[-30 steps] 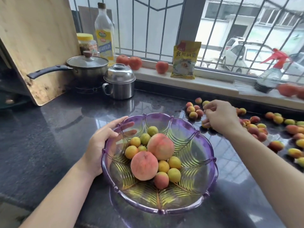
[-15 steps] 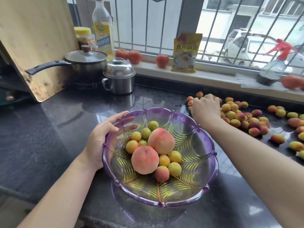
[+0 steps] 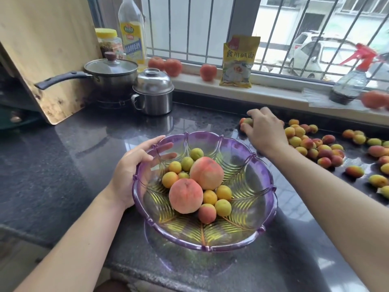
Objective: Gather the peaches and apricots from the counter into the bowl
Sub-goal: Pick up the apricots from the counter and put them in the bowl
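Apricots [image 3: 246, 121] half-hidden under curled right hand [image 3: 265, 131] fingers; left hand [image 3: 131, 169] gripping bowl [image 3: 271, 190].

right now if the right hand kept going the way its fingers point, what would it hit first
The right hand points up-left over the counter; its fingertips are already at small apricots. Past those, probably the dark backsplash under the windowsill, though depth is unclear.

daylight pours through a barred window [image 3: 210, 28] across the top of the frame, a white car [image 3: 320, 55] parked outside at upper right. pale windowsill [image 3: 273, 92] below it, glossy dark stone counter [image 3: 63, 161] filling the lower frame, wooden board [image 3: 42, 49] leaning upper left.
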